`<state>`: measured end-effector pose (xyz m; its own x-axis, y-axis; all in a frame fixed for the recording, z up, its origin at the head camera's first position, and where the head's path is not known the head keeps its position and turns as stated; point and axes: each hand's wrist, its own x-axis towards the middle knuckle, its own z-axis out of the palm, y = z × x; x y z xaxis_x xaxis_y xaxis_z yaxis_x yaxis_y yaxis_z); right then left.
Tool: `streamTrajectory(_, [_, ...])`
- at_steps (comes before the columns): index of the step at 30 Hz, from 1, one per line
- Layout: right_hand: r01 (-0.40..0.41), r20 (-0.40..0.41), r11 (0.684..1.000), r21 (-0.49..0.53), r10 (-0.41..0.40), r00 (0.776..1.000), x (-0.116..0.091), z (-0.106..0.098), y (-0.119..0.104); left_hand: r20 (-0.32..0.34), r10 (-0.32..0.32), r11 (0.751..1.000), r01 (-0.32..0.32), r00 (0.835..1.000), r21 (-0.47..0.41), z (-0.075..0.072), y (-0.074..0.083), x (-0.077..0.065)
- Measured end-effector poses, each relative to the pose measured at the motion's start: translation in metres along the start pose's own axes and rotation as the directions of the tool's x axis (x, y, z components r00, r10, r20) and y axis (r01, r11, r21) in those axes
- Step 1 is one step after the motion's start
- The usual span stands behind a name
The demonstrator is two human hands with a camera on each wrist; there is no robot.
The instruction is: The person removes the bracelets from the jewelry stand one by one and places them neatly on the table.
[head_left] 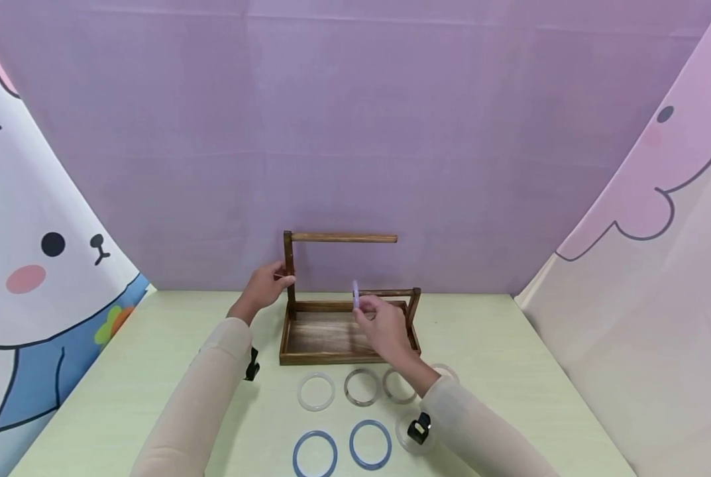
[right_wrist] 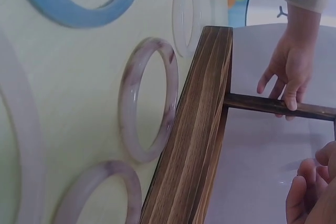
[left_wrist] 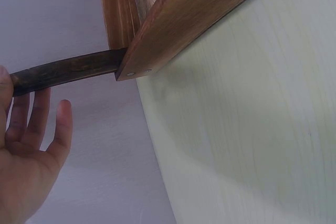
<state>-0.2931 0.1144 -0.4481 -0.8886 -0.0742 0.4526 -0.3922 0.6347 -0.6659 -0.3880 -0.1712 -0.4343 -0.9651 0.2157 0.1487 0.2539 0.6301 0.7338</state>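
A brown wooden stand (head_left: pixel 319 360) sits on the table, with a tray base, a tall left post carrying a long bar (head_left: pixel 344 238) and a lower bar on the right. My left hand (head_left: pixel 264 286) pinches the tall post (left_wrist: pixel 68 70) between thumb and fingers. Over the tray, my right hand (head_left: pixel 385 326) pinches a lilac bangle (head_left: pixel 356 294), seen edge-on below the long bar's free end. In the right wrist view only some curled fingers (right_wrist: pixel 296 198) of that hand show; the bangle is out of sight there.
Before the stand lie a white bangle (head_left: pixel 316 391), mottled bangles (head_left: pixel 362 387) and a pale pink one (head_left: pixel 446 372). Nearer are two blue bangles (head_left: pixel 370 444) and a pale one (head_left: pixel 413 434) partly under my right wrist. A purple cloth (head_left: pixel 379 132) hangs behind.
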Motion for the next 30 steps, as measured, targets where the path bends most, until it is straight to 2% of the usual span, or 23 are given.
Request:
streamTrajectory(6, [0.014, 0.017, 1.000, 0.017, -0.014, 1.000, -0.001, 0.005, -0.006, -0.002, -0.005, 1.000, 0.005, 1.000, -0.005, 0.000, -0.002, 0.001])
streamTrajectory(12, [0.053, 0.014, 0.998, -0.036, -0.053, 0.999, -0.004, 0.007, -0.007, 0.006, -0.012, 1.000, 0.012, 1.000, -0.001, 0.001, -0.001, 0.000])
streamTrajectory(23, [0.153, 0.108, 0.987, -0.037, -0.148, 0.983, -0.015, 0.002, -0.002, 0.005, -0.021, 1.000, 0.021, 1.000, 0.000, 0.000, -0.001, 0.000])
streamTrajectory(30, [0.186, 0.114, 0.980, -0.071, -0.177, 0.978, -0.019, -0.005, 0.000, 0.003, -0.016, 1.000, 0.016, 1.000, -0.003, -0.001, -0.002, 0.000])
